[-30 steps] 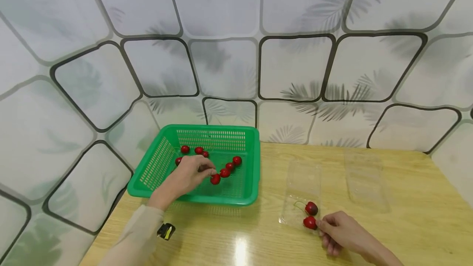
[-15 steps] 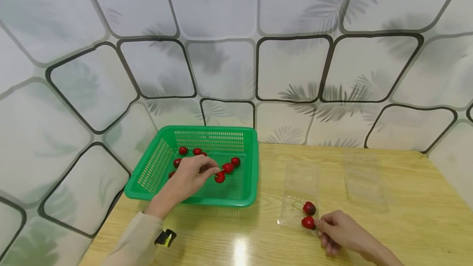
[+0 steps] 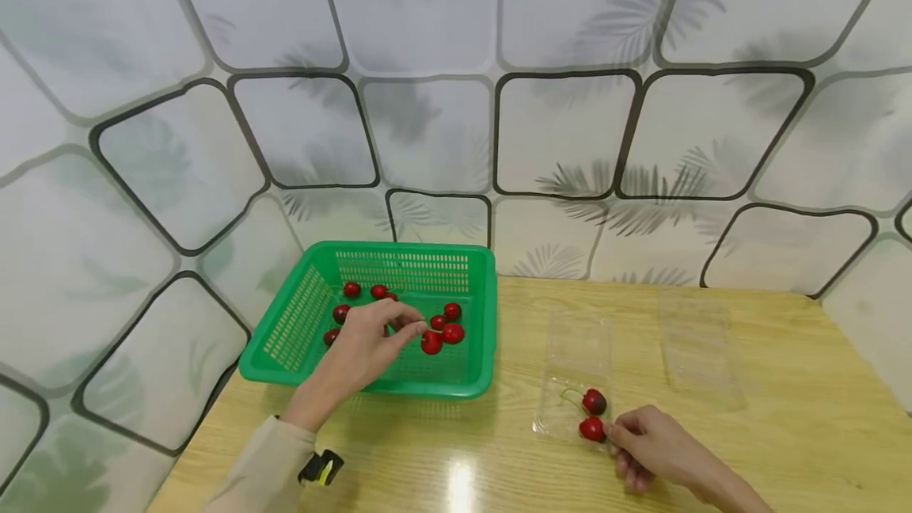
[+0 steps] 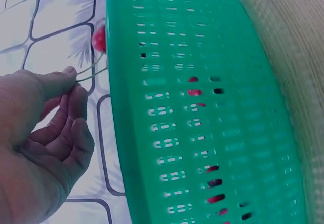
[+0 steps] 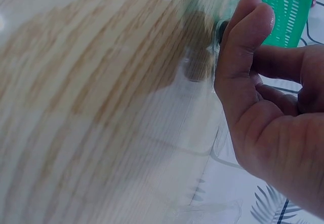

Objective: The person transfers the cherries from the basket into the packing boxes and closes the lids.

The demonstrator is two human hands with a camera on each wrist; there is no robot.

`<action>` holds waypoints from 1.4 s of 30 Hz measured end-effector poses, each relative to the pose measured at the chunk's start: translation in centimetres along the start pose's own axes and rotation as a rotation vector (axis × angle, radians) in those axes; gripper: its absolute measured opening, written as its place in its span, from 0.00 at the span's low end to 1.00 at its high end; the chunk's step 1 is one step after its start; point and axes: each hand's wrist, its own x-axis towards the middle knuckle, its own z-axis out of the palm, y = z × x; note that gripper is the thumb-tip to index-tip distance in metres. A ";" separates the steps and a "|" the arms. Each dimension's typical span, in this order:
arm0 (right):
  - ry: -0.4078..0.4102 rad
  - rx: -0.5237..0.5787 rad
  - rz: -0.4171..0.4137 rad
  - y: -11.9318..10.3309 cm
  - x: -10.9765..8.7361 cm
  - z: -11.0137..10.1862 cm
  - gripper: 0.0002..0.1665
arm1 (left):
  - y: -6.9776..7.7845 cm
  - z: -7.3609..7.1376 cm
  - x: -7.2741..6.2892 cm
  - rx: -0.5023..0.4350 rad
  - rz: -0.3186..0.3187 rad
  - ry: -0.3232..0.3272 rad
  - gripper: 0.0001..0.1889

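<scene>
In the head view my left hand (image 3: 370, 339) is over the green basket (image 3: 487, 355), pinching thin cherry stems between thumb and forefinger. Two red cherries (image 3: 452, 332) hang just beyond its fingertips. From the left wrist, two green stems (image 4: 91, 74) run from the pinch toward a red cherry (image 4: 100, 39) partly hidden by the basket wall. My right hand (image 3: 655, 446) grips the near right edge of a clear plastic box (image 3: 580, 339). Inside that box lie two cherries (image 3: 593, 427), one with a pale stem. In the right wrist view my bent fingers hide most of the box.
More cherries (image 3: 351, 290) lie scattered in the basket, several at its left side. Another clear plastic tray (image 3: 694, 339) rests on the wooden table (image 3: 798, 386) to the right. A patterned wall (image 3: 563, 133) stands directly behind the table.
My left hand has shifted slightly right, bringing the pinched cherries with it; two now show at the fingertips, lifted apart from the others. The right hand has stayed at the box edge.
</scene>
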 end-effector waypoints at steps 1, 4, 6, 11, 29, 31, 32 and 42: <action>0.002 0.000 0.001 0.0 0.0 0.0 0.20 | 0.1 0.0 0.0 -0.004 0.001 0.000 0.02; 0.003 0.004 0.001 0.0 0.0 0.1 0.20 | 0.5 -0.1 0.1 -0.020 0.003 0.001 0.03; 0.003 0.005 0.000 0.0 0.0 0.1 0.20 | 0.8 -0.1 0.1 -0.032 0.000 0.008 0.04; 0.001 0.005 -0.004 0.0 0.0 0.1 0.20 | 1.8 -0.1 0.1 -0.072 0.010 0.024 0.03; 0.013 -0.008 0.019 -0.1 0.0 0.1 0.19 | 5.3 3.3 -0.3 -0.264 0.040 -0.009 0.02; 0.016 -0.011 0.021 0.0 0.0 0.1 0.19 | 5.6 3.6 -0.3 -0.274 0.039 -0.021 0.02; 0.017 -0.011 0.021 0.0 0.0 0.1 0.19 | 5.7 3.7 -0.3 -0.280 0.038 -0.026 0.02; 0.009 -0.003 0.013 -0.1 0.0 0.1 0.20 | 6.1 4.5 -0.3 -0.321 0.044 -0.053 0.02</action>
